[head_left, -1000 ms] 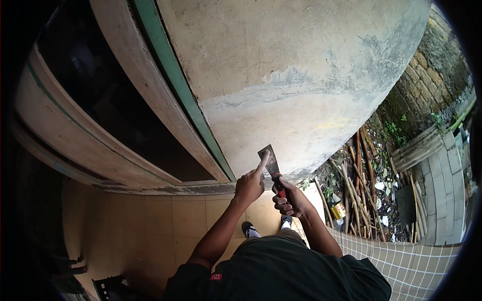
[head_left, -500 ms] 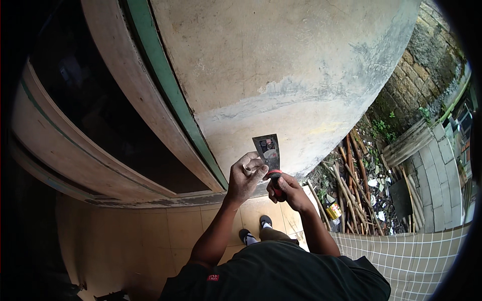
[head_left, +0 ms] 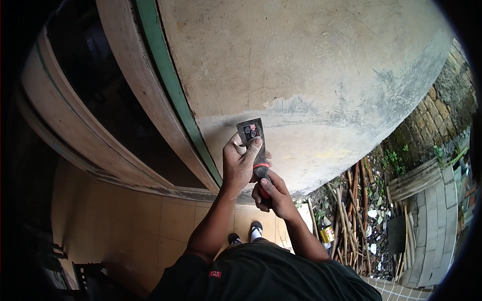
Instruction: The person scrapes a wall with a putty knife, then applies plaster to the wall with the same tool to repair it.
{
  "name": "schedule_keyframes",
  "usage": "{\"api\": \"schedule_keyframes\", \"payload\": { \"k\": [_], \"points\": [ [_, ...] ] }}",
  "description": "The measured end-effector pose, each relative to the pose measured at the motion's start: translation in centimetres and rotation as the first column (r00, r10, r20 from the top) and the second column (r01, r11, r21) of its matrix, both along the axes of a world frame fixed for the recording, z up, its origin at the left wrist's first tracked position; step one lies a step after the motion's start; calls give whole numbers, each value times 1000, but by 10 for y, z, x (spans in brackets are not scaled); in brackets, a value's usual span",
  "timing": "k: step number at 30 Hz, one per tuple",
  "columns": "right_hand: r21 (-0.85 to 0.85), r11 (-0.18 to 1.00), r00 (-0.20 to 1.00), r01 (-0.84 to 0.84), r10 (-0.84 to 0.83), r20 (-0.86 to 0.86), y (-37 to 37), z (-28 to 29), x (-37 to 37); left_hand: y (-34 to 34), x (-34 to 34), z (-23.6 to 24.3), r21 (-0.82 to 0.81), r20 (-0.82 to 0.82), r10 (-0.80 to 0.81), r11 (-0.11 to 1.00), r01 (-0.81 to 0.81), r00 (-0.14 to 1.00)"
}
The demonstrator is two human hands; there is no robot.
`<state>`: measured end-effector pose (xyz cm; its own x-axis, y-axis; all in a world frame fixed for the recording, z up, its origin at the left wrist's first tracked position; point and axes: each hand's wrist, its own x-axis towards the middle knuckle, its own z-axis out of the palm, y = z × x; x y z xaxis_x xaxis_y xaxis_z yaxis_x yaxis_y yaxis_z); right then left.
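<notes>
A metal scraper (head_left: 251, 131) with a red and black handle is pressed flat against a grey, stained plaster wall (head_left: 311, 70). My right hand (head_left: 271, 194) grips the handle from below. My left hand (head_left: 240, 163) lies over the lower part of the blade, its fingers pressing the blade toward the wall. The blade sits just below a paler band of wall, to the right of a green strip (head_left: 173, 95) that edges a wooden frame.
A wide wooden frame (head_left: 125, 100) with a dark opening stands on the left. Tan floor tiles (head_left: 150, 220) lie below, with my feet (head_left: 246, 233) on them. Sticks, rubble and a can (head_left: 327, 235) are piled at the right, beside a stone wall (head_left: 432, 125).
The scraper and both hands have moved up the wall and slightly left. The blade has gone from tilted to nearly upright, and my left hand now presses over it.
</notes>
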<state>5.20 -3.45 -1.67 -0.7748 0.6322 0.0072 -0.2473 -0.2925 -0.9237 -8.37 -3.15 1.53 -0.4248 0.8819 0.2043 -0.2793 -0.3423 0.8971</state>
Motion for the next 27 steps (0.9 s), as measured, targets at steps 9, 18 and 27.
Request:
{"api": "schedule_keyframes", "payload": {
  "k": [9,18,27],
  "points": [
    [-221,975,998,-1,-15,-67,25,-10,3,32,13,3,-56,18,119,991,-118,993],
    [23,988,979,150,-152,139,22,-12,-4,34,14,-5,-48,-85,274,959,-279,958],
    [-39,990,984,135,-130,120,24,-2,-5,42,4,-13,51,-283,344,938,-344,895]
  ]
}}
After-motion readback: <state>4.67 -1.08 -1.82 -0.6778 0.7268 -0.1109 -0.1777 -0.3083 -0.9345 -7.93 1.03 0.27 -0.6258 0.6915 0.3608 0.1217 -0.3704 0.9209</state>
